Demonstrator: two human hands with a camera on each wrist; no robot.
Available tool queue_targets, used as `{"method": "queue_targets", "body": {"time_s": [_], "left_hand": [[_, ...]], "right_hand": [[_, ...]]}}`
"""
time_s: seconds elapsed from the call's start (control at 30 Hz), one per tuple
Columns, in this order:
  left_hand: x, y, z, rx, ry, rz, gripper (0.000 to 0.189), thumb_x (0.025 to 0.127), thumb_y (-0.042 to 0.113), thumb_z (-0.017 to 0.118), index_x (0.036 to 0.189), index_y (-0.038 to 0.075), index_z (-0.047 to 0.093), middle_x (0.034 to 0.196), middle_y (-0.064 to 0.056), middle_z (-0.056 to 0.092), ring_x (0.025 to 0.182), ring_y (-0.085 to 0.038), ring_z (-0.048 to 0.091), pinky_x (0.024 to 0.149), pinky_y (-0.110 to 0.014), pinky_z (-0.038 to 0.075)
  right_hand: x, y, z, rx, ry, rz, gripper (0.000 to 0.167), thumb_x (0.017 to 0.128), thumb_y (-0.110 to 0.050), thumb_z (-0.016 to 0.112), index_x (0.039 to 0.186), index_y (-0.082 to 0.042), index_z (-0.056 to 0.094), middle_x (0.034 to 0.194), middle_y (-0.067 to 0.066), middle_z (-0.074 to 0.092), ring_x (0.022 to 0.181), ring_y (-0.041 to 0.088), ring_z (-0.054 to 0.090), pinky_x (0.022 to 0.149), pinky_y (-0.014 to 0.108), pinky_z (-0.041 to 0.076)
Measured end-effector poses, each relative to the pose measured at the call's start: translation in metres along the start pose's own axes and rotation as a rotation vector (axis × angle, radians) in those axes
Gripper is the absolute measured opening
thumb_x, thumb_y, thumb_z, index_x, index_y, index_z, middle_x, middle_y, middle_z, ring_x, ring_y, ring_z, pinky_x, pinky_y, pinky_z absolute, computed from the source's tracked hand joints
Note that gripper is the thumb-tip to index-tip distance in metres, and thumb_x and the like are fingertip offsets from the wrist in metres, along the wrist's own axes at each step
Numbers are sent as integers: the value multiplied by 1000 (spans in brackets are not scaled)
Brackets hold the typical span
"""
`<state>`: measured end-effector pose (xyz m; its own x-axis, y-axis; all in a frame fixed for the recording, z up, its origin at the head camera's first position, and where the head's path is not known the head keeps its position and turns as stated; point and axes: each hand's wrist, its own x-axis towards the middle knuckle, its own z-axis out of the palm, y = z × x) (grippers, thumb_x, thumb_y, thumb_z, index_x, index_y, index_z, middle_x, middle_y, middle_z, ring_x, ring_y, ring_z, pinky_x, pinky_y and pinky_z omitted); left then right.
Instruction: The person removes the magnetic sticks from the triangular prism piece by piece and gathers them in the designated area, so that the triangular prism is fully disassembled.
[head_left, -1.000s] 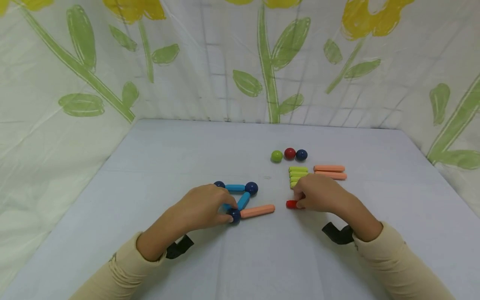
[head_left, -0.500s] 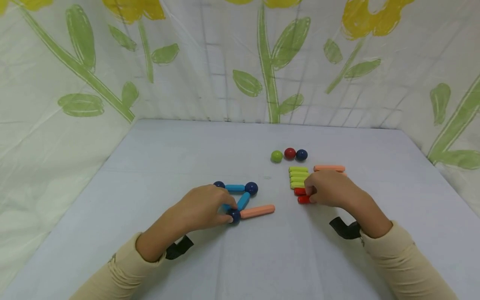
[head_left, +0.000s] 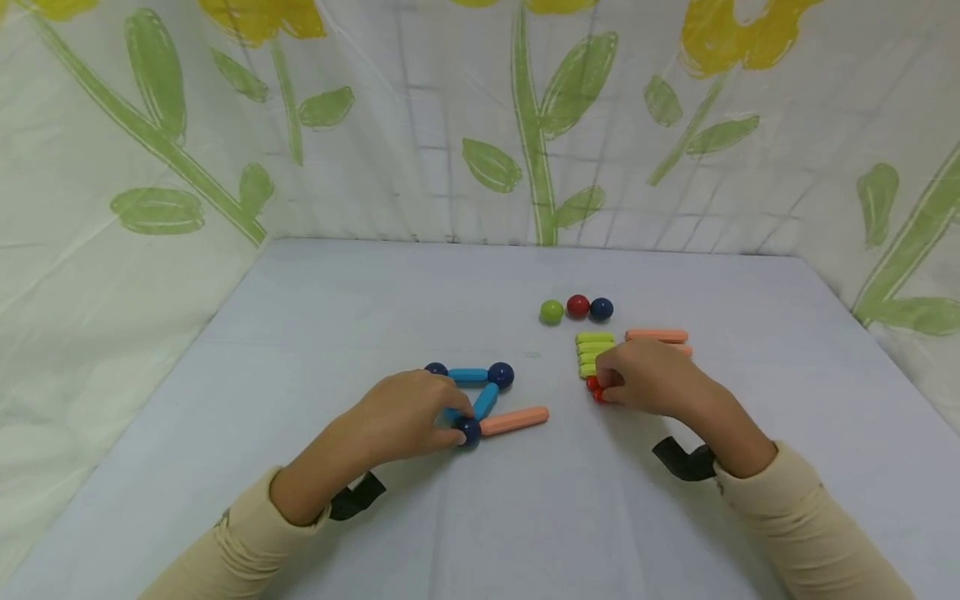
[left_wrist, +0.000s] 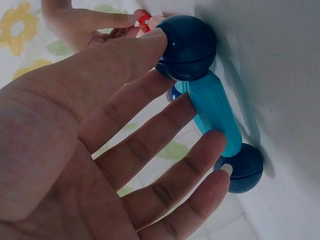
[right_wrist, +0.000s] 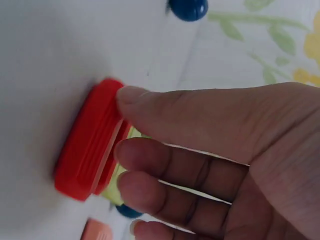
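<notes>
My left hand (head_left: 401,414) pinches a dark blue ball (left_wrist: 190,45) between thumb and index finger, its other fingers lying along a blue stick (left_wrist: 217,112) that joins to a second dark blue ball (left_wrist: 246,172). Another blue stick (head_left: 487,401) and a salmon stick (head_left: 515,421) extend from the pinched ball. Further back, a dark blue ball (head_left: 501,375) caps a corner of this zigzag. My right hand (head_left: 654,379) holds a red stick (right_wrist: 87,145) with thumb and fingertips, a second red one close against it. These sit just in front of several lime sticks (head_left: 596,348), partly covered by the fingers.
Behind the lime sticks stand a green ball (head_left: 551,312), a red ball (head_left: 577,306) and a dark blue ball (head_left: 602,309) in a row. Salmon sticks (head_left: 657,335) lie to the right, one partly behind the right hand. A flower-printed curtain (head_left: 420,125) borders the white table (head_left: 360,292).
My right hand carried a red stick rightward to lie beside another red one, then shifted slightly left, turning and covering more of both. The left hand stays on its ball.
</notes>
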<state>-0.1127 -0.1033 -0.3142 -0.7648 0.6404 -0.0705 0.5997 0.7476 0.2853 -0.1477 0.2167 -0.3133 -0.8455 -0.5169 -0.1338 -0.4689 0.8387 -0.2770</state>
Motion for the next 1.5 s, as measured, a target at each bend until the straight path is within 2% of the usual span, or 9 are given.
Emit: {"method": "queue_targets", "body": {"time_s": [0.27, 0.43, 0.53, 0.6, 0.67, 0.77, 0.97, 1.1, 1.5], "left_hand": [[-1, -1, 0, 2, 10, 4, 23, 84, 25, 83, 106, 16, 80, 106, 4, 73, 102, -16, 65, 82, -37, 55], [0, -1, 0, 5, 3, 8, 23, 84, 25, 83, 105, 16, 80, 104, 5, 74, 98, -14, 65, 80, -35, 54], [1, -1, 0, 4, 5, 21, 22, 84, 25, 83, 104, 16, 80, 102, 6, 74, 95, -14, 65, 79, -34, 54], [1, -1, 0, 2, 11, 34, 22, 84, 24, 84, 104, 16, 80, 101, 6, 74, 93, -13, 66, 77, -33, 54], [1, -1, 0, -4, 18, 45, 22, 83, 23, 84, 103, 15, 80, 100, 6, 74, 91, -13, 66, 75, -33, 54], [1, -1, 0, -12, 26, 54, 21, 83, 22, 84, 102, 14, 80, 100, 6, 74, 89, -13, 66, 74, -32, 53], [1, -1, 1, -19, 24, 37, 22, 83, 23, 84, 103, 14, 80, 101, 5, 74, 91, -14, 66, 75, -32, 53], [0, -1, 1, -14, 14, 21, 22, 84, 23, 84, 104, 14, 80, 102, 5, 74, 93, -14, 66, 75, -32, 54], [0, 0, -1, -8, 4, 10, 22, 84, 25, 83, 104, 15, 80, 104, 4, 73, 97, -15, 66, 79, -34, 54]], "right_hand": [[6, -36, 3, -35, 87, -171, 10, 85, -4, 77, 85, -14, 76, 76, -10, 62, 69, 7, 53, 64, 25, 48], [17, -61, 7, -63, 109, -258, 8, 85, -4, 78, 87, -12, 78, 77, -9, 63, 69, 7, 55, 66, 24, 50], [24, -74, 12, -69, 99, -270, 8, 86, -5, 78, 85, -13, 78, 76, -8, 64, 69, 8, 56, 65, 24, 50], [30, -80, 19, -66, 72, -262, 3, 88, -12, 79, 85, -13, 79, 74, -8, 64, 67, 9, 55, 62, 22, 48], [34, -85, 25, -59, 45, -247, 11, 90, -21, 78, 83, -13, 79, 69, -8, 61, 65, 10, 53, 59, 21, 45], [38, -88, 33, -44, 19, -222, 24, 89, -33, 76, 77, -14, 77, 60, -7, 52, 60, 10, 49, 53, 21, 39], [36, -89, 31, -40, -33, -190, 26, 89, -27, 79, 68, -15, 67, 56, -6, 44, 56, 11, 46, 53, 22, 37], [29, -84, 29, -33, -53, -202, 31, 88, -32, 78, 65, -17, 64, 56, -7, 44, 54, 9, 46, 52, 22, 37], [14, -73, 35, -76, 25, -275, 23, 84, -32, 83, 92, -10, 80, 73, -5, 57, 64, 9, 54, 57, 19, 47]]}}
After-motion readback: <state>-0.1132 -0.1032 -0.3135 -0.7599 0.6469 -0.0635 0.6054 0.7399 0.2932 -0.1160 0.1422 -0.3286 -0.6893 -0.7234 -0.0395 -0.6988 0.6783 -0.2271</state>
